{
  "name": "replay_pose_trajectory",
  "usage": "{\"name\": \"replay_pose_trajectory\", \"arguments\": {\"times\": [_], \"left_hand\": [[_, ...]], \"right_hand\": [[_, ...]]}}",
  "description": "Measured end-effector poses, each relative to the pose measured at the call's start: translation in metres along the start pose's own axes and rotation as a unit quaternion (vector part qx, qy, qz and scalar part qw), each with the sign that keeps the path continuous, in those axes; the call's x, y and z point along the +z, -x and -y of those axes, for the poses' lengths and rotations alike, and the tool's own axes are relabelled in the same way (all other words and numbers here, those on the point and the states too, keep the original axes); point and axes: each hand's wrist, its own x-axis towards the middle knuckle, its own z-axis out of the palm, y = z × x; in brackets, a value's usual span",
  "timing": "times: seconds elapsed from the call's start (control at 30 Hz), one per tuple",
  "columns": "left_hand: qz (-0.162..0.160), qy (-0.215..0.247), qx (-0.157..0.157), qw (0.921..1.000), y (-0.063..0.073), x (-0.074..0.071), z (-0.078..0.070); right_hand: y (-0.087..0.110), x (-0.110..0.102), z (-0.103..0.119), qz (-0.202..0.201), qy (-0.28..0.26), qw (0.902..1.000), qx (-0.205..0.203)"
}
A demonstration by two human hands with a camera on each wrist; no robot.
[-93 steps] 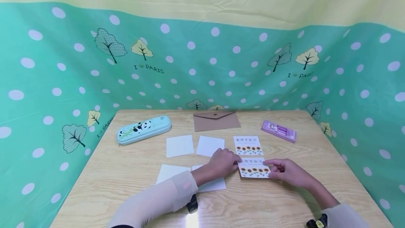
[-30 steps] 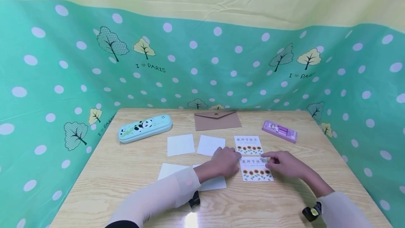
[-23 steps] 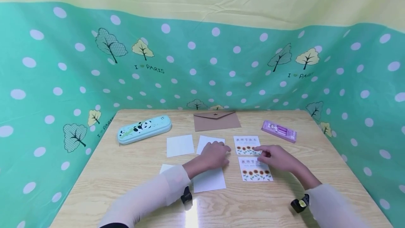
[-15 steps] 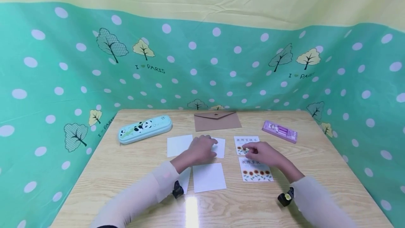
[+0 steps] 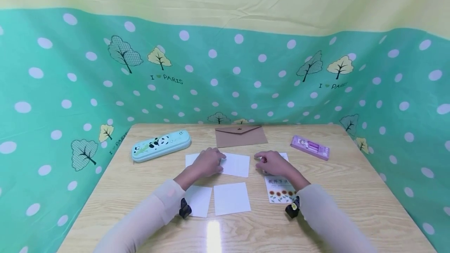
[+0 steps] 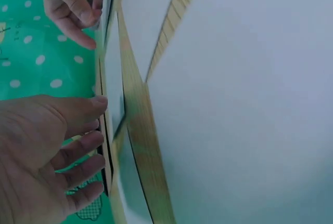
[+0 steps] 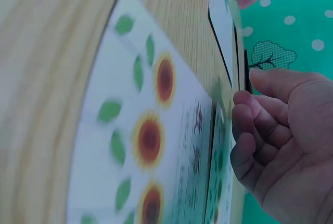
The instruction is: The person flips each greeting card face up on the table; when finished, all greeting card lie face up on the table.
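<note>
My left hand [image 5: 207, 162] lies over the back pair of blank white cards, its fingertips at the left edge of the inner one [image 5: 236, 165]. The outer one [image 5: 190, 160] is partly hidden beneath that hand. In the left wrist view, the left hand's fingers [image 6: 80, 159] are loosely extended and hold nothing. My right hand [image 5: 275, 164] hovers across the back sunflower card [image 5: 284, 156], fingers pointing at the inner blank card's right edge. Its fingers [image 7: 244, 141] curl loosely around nothing in the right wrist view. The front sunflower card [image 5: 279, 190] lies flat below the right wrist.
Two more blank cards, one on the left [image 5: 199, 202] and one on the right [image 5: 232, 198], lie in front. Along the back are a panda pencil case [image 5: 161, 145], a brown envelope [image 5: 240, 136] and a purple box [image 5: 310, 147]. Polka-dot cloth [image 5: 239, 77] walls the wooden table.
Both hands have let go of the front sunflower card, which was straightened and left flat. They moved left and back, the left hand to the blank cards, the right over the back sunflower card.
</note>
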Motion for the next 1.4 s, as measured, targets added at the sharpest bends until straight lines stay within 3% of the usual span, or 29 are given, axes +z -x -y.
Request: {"name": "replay_pose_trajectory", "arguments": {"times": [0.27, 0.53, 0.83, 1.1, 1.4], "left_hand": [[-0.008, -0.026, 0.027, 0.9993, 0.002, 0.007, 0.008], [-0.02, -0.053, 0.043, 0.9975, 0.002, 0.01, 0.008], [-0.019, -0.068, 0.038, 0.9968, 0.002, 0.012, 0.006], [-0.015, -0.054, 0.034, 0.9979, 0.002, 0.012, 0.005], [-0.023, -0.036, 0.006, 0.9991, 0.002, 0.013, 0.006]], "right_hand": [[-0.015, 0.011, 0.005, 0.007, -0.036, 0.999, 0.025], [-0.019, 0.016, 0.012, 0.001, 0.0, 0.9996, 0.027], [-0.021, 0.016, 0.018, -0.014, 0.008, 0.9992, 0.036], [-0.024, 0.017, 0.019, -0.036, -0.059, 0.9947, 0.076], [-0.029, 0.02, 0.02, -0.055, -0.081, 0.9929, 0.068]]}}
